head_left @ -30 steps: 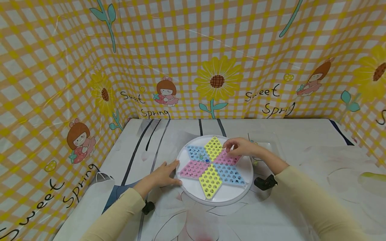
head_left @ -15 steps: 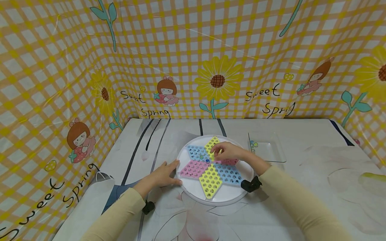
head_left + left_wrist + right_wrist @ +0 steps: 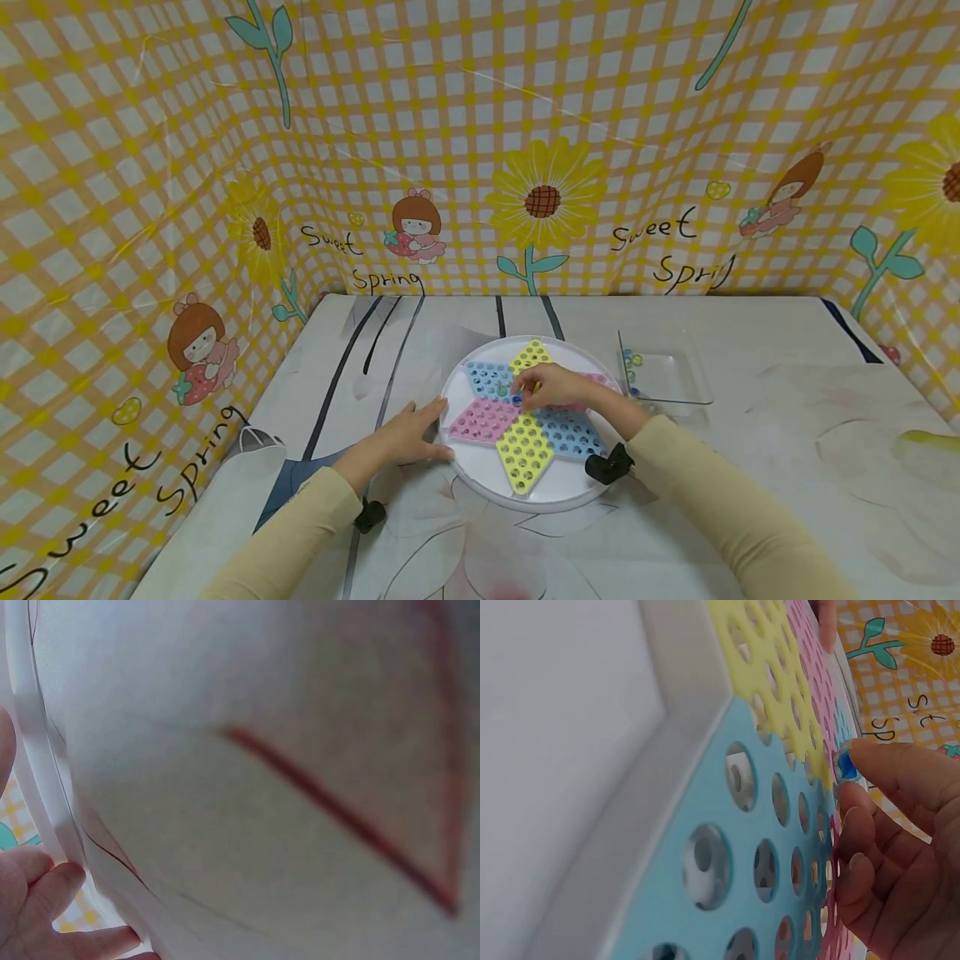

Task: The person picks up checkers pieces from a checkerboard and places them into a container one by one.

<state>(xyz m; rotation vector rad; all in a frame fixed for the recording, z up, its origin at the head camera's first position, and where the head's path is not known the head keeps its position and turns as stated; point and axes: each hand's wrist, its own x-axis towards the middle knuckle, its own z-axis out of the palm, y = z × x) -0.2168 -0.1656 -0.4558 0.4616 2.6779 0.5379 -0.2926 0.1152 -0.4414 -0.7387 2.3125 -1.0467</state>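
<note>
A round white Chinese checkers board (image 3: pixel 480 475) lies on the table, its star of yellow, pink and blue sections full of holes. Near the star's centre sits a blue marble (image 3: pixel 517 401), with a greenish marble (image 3: pixel 502 390) up and left of it. My right hand (image 3: pixel 553 387) is over the middle of the board, hiding part of the pink section. In the right wrist view, thumb and finger pinch a clear marble with blue inside (image 3: pixel 847 765), close to the board. My left hand (image 3: pixel 408 433) rests at the board's left rim with fingers spread.
A clear plastic tray (image 3: pixel 701 392) stands right of the board, several marbles (image 3: pixel 632 360) along its left side. A white cup-like object (image 3: pixel 257 442) and blue cloth (image 3: pixel 300 483) are at the left. Checked cloth hangs behind and at the sides.
My right hand has moved left and toward me, from the right pink section to the star's centre, uncovering the tray. My left hand has stayed at the rim.
</note>
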